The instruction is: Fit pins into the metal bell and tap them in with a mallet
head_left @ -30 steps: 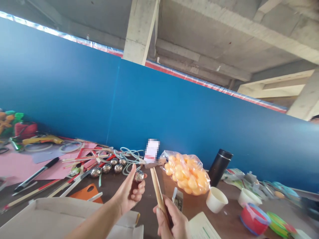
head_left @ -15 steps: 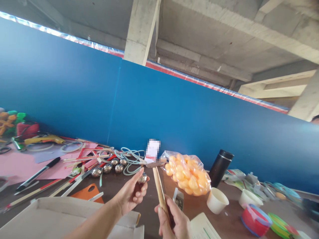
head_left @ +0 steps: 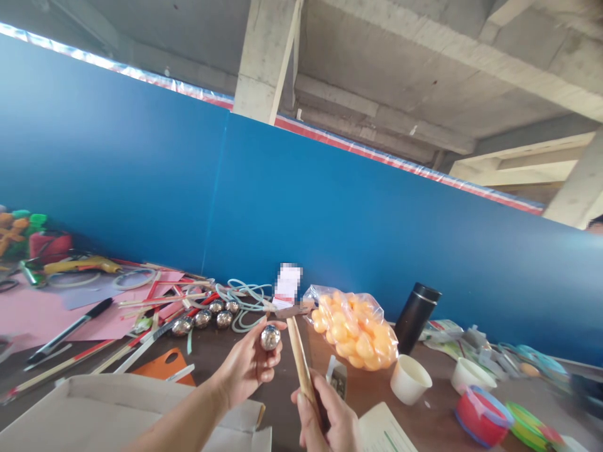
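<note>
A shiny metal ball (head_left: 270, 338) rests in the curled fingers of my left hand (head_left: 247, 364), raised above the table. My right hand (head_left: 325, 414) is wrapped round the wooden handle of a hammer (head_left: 300, 358). The hammer is upright, its dark head at the top, just right of the ball and apart from it. Several more metal balls (head_left: 202, 318) lie on the table to the left, beside a coil of pale blue cord (head_left: 247, 295).
An open cardboard box (head_left: 117, 408) sits at front left, near an orange sheet (head_left: 167, 367). A clear bag of orange balls (head_left: 355, 329), a black bottle (head_left: 418, 317) and a paper cup (head_left: 411, 380) stand to the right. Behind rises a blue partition (head_left: 330, 207).
My left thumb has shifted off the front of the metal ball, so more of the ball shows. My right hand and the hammer have hardly moved.
</note>
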Tool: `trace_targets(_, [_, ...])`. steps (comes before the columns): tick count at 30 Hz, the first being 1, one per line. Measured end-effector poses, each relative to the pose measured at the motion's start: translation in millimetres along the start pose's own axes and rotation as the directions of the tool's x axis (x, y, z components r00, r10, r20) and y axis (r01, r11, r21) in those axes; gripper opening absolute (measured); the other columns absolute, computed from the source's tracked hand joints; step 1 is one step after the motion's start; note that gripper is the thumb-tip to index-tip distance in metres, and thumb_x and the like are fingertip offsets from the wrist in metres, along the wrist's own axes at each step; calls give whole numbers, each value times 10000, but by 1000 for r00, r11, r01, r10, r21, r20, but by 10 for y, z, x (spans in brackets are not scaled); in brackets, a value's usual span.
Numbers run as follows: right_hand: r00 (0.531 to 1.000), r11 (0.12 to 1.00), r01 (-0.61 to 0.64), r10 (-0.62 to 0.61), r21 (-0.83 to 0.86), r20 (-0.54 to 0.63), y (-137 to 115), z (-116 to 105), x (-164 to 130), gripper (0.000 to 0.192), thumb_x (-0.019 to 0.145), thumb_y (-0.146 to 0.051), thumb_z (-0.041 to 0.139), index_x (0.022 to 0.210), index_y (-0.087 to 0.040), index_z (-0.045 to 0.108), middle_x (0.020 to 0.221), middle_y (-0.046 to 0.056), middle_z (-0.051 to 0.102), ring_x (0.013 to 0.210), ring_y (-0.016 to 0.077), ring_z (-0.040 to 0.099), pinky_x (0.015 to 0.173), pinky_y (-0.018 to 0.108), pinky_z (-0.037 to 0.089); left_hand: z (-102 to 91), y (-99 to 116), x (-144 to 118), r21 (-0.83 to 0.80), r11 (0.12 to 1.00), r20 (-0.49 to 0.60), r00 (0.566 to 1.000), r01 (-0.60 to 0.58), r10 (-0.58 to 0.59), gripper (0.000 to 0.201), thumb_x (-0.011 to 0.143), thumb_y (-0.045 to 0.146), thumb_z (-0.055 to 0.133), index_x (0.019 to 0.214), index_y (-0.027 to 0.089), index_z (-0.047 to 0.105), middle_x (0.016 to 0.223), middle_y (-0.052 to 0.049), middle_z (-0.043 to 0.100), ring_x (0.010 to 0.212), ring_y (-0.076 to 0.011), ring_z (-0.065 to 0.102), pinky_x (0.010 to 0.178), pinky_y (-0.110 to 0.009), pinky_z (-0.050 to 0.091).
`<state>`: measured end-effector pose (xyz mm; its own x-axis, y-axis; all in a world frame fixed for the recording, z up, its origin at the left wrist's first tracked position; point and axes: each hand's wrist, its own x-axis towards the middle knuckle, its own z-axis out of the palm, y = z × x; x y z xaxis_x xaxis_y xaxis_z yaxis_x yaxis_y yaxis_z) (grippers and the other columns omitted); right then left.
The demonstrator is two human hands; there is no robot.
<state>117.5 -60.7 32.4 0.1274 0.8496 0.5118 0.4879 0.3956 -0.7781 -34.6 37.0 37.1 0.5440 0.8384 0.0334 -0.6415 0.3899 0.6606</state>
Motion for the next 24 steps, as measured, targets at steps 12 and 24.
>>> trace_targets(12, [998, 999, 29, -30, -14, -56, 35, 60, -19, 432, 812, -476, 486, 1040, -139, 633, 681, 48, 695, 284, 64, 482, 297, 123, 411, -17, 6, 9, -8, 997, -12, 997, -83, 82, 322, 822, 462, 479, 880, 160, 574, 542, 27, 457, 407, -47, 333, 371, -175, 206])
trace_targets(24, [973, 967, 189, -207, -168, -98, 121, 101, -37, 375, 813, -464, 483, 976, -181, 669, 683, 60, 704, 483, 139, 640, 535, 170, 545, 19, -9, 20, 210, 958, -252, 937, -193, 244, 489, 751, 647, 454, 619, 177, 444, 429, 53, 406, 341, -27, 224, 350, -173, 126])
